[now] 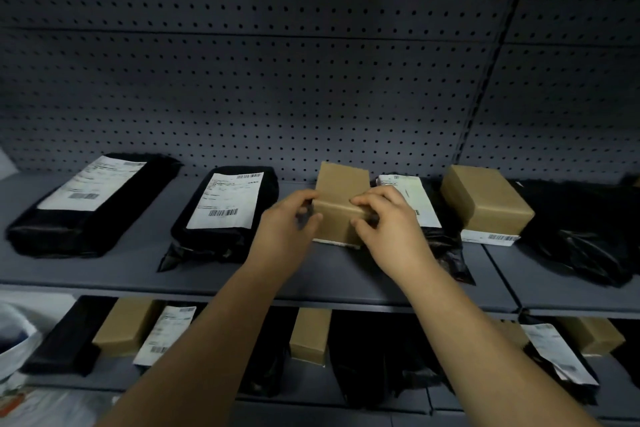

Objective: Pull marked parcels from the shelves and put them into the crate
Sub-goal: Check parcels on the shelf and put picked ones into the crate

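A small brown cardboard box (pixel 341 191) sits in the middle of the upper grey shelf (pixel 311 274), a white label edge showing under its front. My left hand (pixel 287 229) curls at the box's left front corner, fingers and thumb at its side. My right hand (pixel 388 222) grips the box's right front edge, fingers over the top and thumb on the front face. Black labelled bags lie on either side: one (pixel 225 211) to the left, another (pixel 426 211) right behind my right hand. No crate is in view.
A long black bag (pixel 90 204) lies far left, a second brown box (pixel 485 208) and a black bag (pixel 581 236) to the right. The lower shelf holds several boxes and bags (pixel 311 336). Pegboard backs the shelf. A white bag (pixel 14 350) sits bottom left.
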`<state>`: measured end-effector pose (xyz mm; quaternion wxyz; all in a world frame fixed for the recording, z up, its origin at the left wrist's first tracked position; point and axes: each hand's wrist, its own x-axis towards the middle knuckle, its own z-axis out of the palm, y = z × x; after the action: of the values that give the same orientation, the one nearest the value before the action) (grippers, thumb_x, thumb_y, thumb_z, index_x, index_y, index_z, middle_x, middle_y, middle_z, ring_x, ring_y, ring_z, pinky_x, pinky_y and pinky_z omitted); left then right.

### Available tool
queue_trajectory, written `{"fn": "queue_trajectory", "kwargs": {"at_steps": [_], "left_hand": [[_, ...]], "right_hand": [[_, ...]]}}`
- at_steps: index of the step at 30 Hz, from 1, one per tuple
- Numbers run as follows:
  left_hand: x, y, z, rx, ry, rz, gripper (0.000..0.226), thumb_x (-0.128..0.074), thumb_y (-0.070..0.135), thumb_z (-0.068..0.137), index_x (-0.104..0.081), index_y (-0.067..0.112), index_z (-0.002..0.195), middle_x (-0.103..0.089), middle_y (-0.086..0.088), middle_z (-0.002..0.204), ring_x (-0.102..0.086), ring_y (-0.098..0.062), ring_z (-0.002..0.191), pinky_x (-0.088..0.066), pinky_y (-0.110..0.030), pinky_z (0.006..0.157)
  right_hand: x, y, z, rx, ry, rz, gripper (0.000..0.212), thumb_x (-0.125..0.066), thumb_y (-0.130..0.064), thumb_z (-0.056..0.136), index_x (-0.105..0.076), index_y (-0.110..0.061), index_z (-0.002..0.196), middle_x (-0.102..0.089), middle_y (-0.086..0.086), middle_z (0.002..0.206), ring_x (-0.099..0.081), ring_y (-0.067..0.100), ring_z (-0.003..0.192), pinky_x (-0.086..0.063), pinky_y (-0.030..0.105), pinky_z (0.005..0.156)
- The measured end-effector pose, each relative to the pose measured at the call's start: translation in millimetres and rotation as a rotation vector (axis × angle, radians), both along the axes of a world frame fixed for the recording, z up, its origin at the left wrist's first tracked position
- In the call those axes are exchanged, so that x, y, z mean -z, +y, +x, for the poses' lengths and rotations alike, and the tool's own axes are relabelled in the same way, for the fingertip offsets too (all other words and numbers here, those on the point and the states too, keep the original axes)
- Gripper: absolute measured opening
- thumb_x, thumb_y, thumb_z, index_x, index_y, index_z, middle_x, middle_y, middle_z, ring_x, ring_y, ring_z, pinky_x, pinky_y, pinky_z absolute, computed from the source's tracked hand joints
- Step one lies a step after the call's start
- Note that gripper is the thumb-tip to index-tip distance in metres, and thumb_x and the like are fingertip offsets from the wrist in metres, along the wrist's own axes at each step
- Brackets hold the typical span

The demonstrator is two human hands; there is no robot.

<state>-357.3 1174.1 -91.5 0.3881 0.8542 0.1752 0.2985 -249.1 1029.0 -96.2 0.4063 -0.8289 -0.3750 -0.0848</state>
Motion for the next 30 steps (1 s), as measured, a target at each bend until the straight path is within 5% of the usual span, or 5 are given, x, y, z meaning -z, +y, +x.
{"fn": "queue_trajectory", "kwargs": {"at_steps": [5,12,17,26,30], "left_hand": [[-9.4,20.5,-10.3,-0.059,-0.095,0.001,0.028,-0.07,0.018,0.088,-0.067,0.022,0.115,-0.063,0.02,0.099,-0.052,0.022,0.088,-0.038,0.002,0.079],[-6.8,32.4,-5.8,0.139,-0.091,0.276,0.03,-0.073,0.014,0.083,-0.071,0.023,0.112,-0.061,0.016,0.121,-0.046,-0.006,0.118,-0.023,-0.002,0.1],[2.9,28.5,-3.4,0.173,-0.085,0.22,0.05,-0.073,0.018,0.084,-0.058,0.029,0.13,-0.042,0.016,0.14,-0.032,-0.005,0.133,-0.017,-0.008,0.107],[12.0,20.4,-2.9,0.021,0.021,-0.227,0.066,-0.075,0.02,0.083,-0.044,0.02,0.142,-0.058,0.006,0.123,-0.056,-0.011,0.108,-0.045,-0.028,0.099],[11.0,23.9,-4.8,0.04,0.091,-0.227,0.034,-0.074,0.018,0.083,-0.064,0.025,0.115,-0.067,0.007,0.099,-0.064,-0.011,0.096,-0.053,-0.035,0.094]], "right_hand": [[3.9,20.2,-13.9,-0.01,0.128,0.096,0.023,-0.078,-0.011,0.081,-0.069,-0.016,0.102,-0.053,-0.007,0.102,-0.053,0.008,0.089,-0.044,0.021,0.088],[20.5,16.4,-20.2,0.057,0.21,0.098,0.019,-0.078,-0.014,0.08,-0.064,-0.019,0.092,-0.065,0.0,0.095,-0.063,0.012,0.083,-0.052,0.03,0.085],[3.1,1.2,-18.3,0.073,0.195,0.194,0.032,-0.076,-0.02,0.084,-0.059,-0.032,0.108,-0.061,-0.008,0.108,-0.057,-0.003,0.094,-0.045,0.009,0.076],[-7.2,8.2,-9.9,-0.037,-0.04,0.015,0.045,-0.079,-0.028,0.08,-0.067,-0.024,0.123,-0.049,-0.015,0.131,-0.044,0.009,0.127,-0.028,0.019,0.109],[-7.4,19.0,-9.2,-0.049,-0.028,-0.02,0.042,-0.079,-0.022,0.08,-0.069,-0.02,0.121,-0.055,-0.008,0.13,-0.046,0.016,0.126,-0.033,0.028,0.112]]}}
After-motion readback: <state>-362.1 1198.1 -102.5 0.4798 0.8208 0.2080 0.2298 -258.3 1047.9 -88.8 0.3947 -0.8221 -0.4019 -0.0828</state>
